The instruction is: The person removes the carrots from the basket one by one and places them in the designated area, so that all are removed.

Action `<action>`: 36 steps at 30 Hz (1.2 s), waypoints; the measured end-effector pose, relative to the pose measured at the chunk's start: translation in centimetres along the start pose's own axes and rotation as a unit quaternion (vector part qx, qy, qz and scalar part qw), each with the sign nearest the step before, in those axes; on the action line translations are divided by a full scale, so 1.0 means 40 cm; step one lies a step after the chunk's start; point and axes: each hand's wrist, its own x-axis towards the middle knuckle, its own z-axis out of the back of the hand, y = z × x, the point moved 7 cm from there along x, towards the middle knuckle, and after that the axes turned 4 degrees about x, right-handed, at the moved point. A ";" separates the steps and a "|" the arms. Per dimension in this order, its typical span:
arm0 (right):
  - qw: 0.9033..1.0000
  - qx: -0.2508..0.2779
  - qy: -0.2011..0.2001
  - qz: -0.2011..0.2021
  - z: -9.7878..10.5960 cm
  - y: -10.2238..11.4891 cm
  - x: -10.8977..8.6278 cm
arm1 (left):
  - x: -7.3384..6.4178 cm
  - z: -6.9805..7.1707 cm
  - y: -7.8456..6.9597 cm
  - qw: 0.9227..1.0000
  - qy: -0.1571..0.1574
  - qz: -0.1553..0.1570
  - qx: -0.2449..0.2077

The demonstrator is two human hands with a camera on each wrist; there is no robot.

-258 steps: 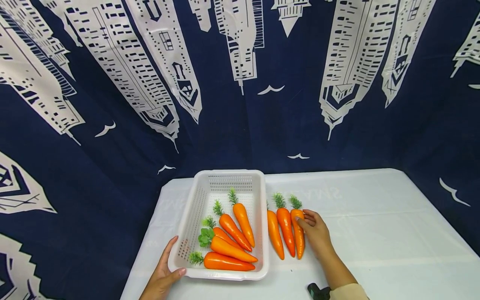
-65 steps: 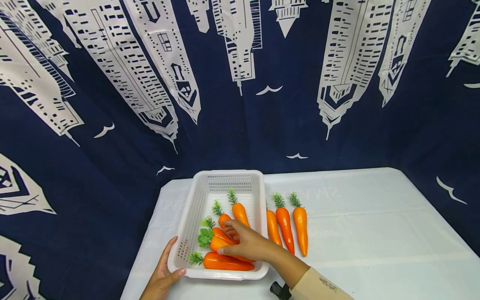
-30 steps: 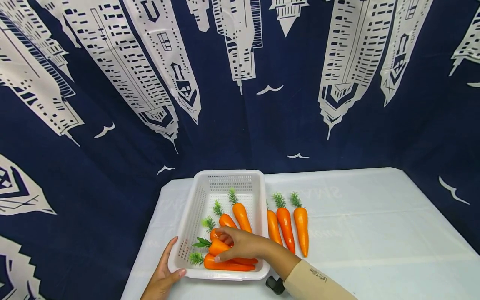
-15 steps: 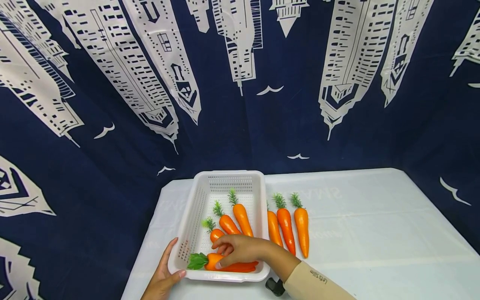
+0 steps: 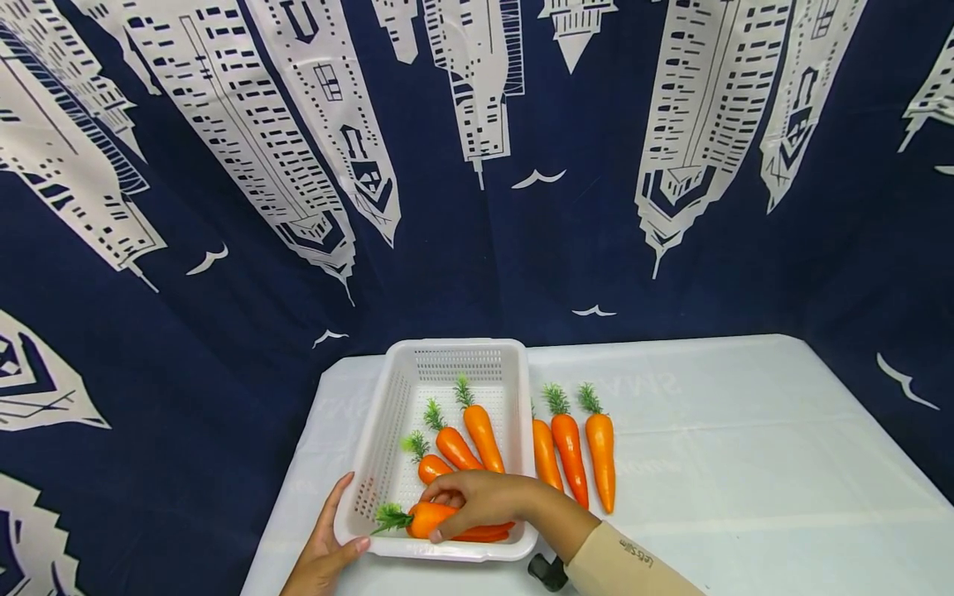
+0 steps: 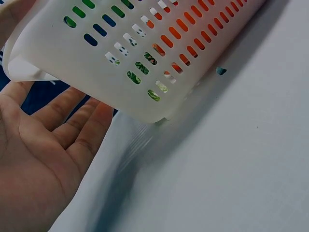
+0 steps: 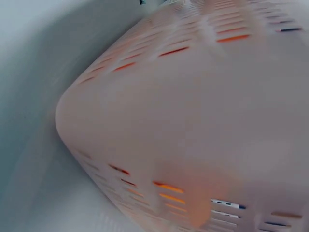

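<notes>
A white perforated basket [image 5: 370, 443] stands tilted slightly askew on the table. My left hand [image 5: 322, 553] holds its near left corner, thumb over the rim and fingers along the outside; the left wrist view shows those fingers [image 6: 87, 137] against the wall. Inside the basket, my right hand [image 5: 488, 499] grips a leafy-topped orange carrot [image 5: 426, 519] between thumb and fingers. That carrot lies over another carrot [image 5: 484, 536], mostly covered. Beyond the hand fan out three more carrots [image 5: 483, 430], their tips partly hidden. In the right wrist view only the basket's wall [image 7: 193, 121] shows, blurred.
Three carrots [image 5: 570, 451] lie side by side on the white table [image 5: 708, 463], right of the basket. A dark blue cloth [image 5: 447, 273] with white buildings hangs behind and at the sides. A black device [image 5: 547, 571] sits at my right wrist.
My right hand went from the outermost table carrot into the basket, took hold of the leafy-topped carrot and shifted it toward the near edge, over its neighbour. My left hand stays at the corner.
</notes>
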 end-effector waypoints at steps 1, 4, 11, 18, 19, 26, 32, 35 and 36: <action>1.000 0.002 -0.002 0.001 0.000 -0.001 0.000 | 0.000 0.001 0.000 1.000 -0.001 0.001 0.001; 1.000 0.011 -0.005 0.006 0.001 0.000 0.000 | -0.001 0.002 0.001 1.000 -0.006 0.005 0.003; 1.000 0.020 -0.010 0.022 0.005 0.006 0.003 | 0.001 -0.003 -0.005 1.000 -0.006 -0.005 -0.011; 0.998 0.028 -0.021 0.049 0.011 0.013 0.004 | -0.002 -0.005 -0.008 1.000 -0.003 -0.007 -0.005; 0.998 0.029 -0.025 0.050 0.012 0.013 0.003 | -0.003 -0.005 -0.008 1.000 -0.002 -0.006 -0.005; 0.997 0.042 -0.060 0.039 0.022 0.016 -0.008 | -0.002 -0.008 -0.007 1.000 0.005 -0.011 -0.006; 0.994 0.046 -0.091 0.036 0.029 0.016 -0.012 | -0.002 -0.008 -0.007 1.000 0.006 -0.007 -0.006; 0.993 0.041 -0.104 0.036 0.033 0.014 -0.014 | -0.002 -0.008 -0.007 1.000 0.000 -0.004 -0.007; 0.993 0.041 -0.108 0.037 0.034 0.013 -0.015 | -0.002 -0.008 -0.007 1.000 -0.001 -0.003 -0.006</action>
